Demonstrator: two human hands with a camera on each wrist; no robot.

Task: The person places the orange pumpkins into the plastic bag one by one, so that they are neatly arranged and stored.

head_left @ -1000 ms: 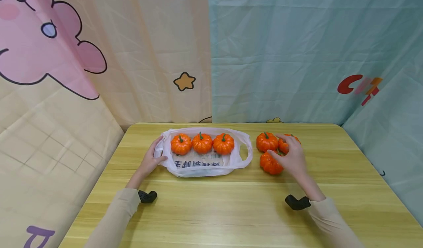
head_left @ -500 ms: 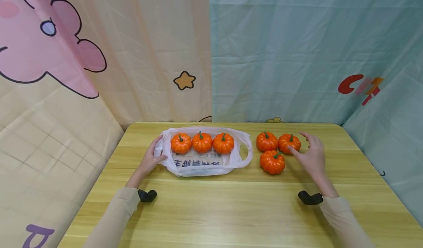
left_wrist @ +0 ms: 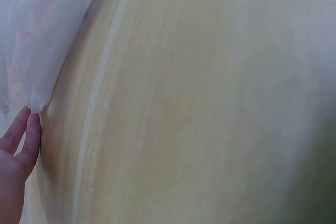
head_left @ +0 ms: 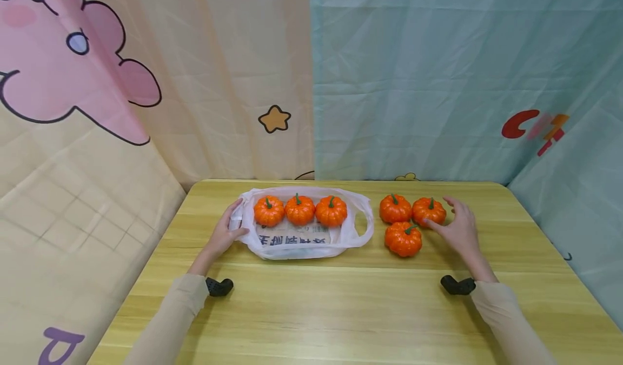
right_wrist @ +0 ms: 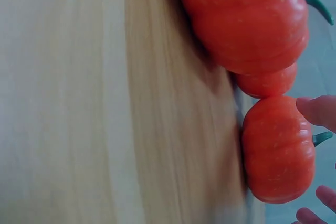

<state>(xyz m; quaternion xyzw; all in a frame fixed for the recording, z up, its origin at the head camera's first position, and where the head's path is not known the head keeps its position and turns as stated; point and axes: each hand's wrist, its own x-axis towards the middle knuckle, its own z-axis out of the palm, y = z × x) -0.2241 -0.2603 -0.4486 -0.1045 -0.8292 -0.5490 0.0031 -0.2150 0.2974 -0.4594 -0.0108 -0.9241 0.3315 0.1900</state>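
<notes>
A white plastic bag (head_left: 292, 252) lies spread open at the left of the table, with three small orange pumpkins (head_left: 299, 210) in a row inside it over printed paper. My left hand (head_left: 225, 236) holds the bag's left end; in the left wrist view, fingertips (left_wrist: 34, 121) meet the edge of the plastic. To the right of the bag are three more pumpkins, two behind and one pumpkin (head_left: 403, 239) in front. My right hand (head_left: 461, 230) is beside the back right pumpkin (head_left: 429, 212), thumb at its near side and fingers spread behind its right side.
The bag's loop handle (head_left: 366, 225) points toward the right-hand pumpkins. Behind the wooden table (head_left: 331, 311) hangs a printed cloth (head_left: 413, 84), close along its back edge. A black wrist mount (head_left: 457, 285) sits under each forearm.
My right hand has moved right, from over the front pumpkin to the right side of the back right one. The left hand and the bag stay in place.
</notes>
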